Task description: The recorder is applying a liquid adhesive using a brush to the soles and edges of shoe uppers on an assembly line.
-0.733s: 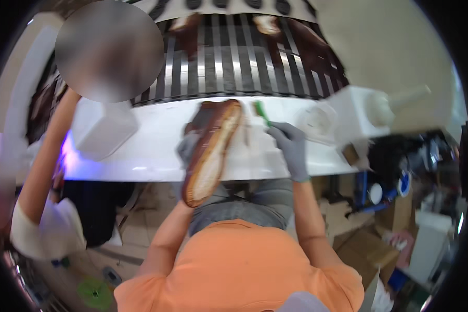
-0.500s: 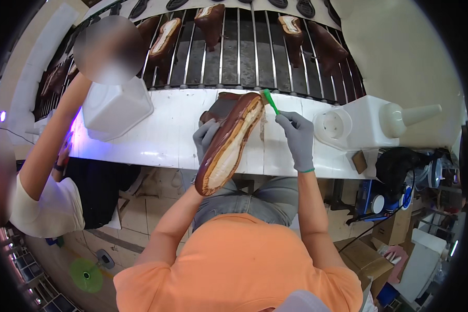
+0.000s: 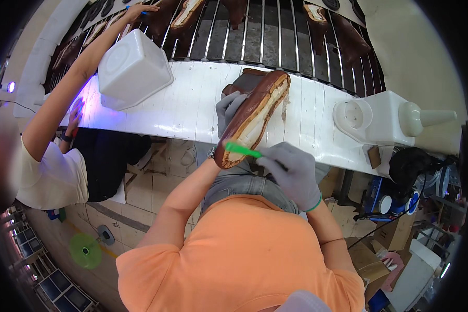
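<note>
"In the head view, where's the held boot?"

"That brown boot [image 3: 252,122], pale underside up, slants over the near edge of the white table [image 3: 192,106], clamped in the left hand [image 3: 228,110]. The right hand [image 3: 292,169] is closed round a green brush [image 3: 244,151] over the boot's near end; whether it touches, I can't tell."

"What could go wrong?"

"A slack left grip could let the boot drop; an overshot stroke could mark its brown side."

"Counts?"

"One held boot, one brush, one white tub [image 3: 132,73], one spouted container [image 3: 382,119]. Two boots [image 3: 352,40] at the rack's [image 3: 261,36] right; those leftward overlap too much to count."
</note>
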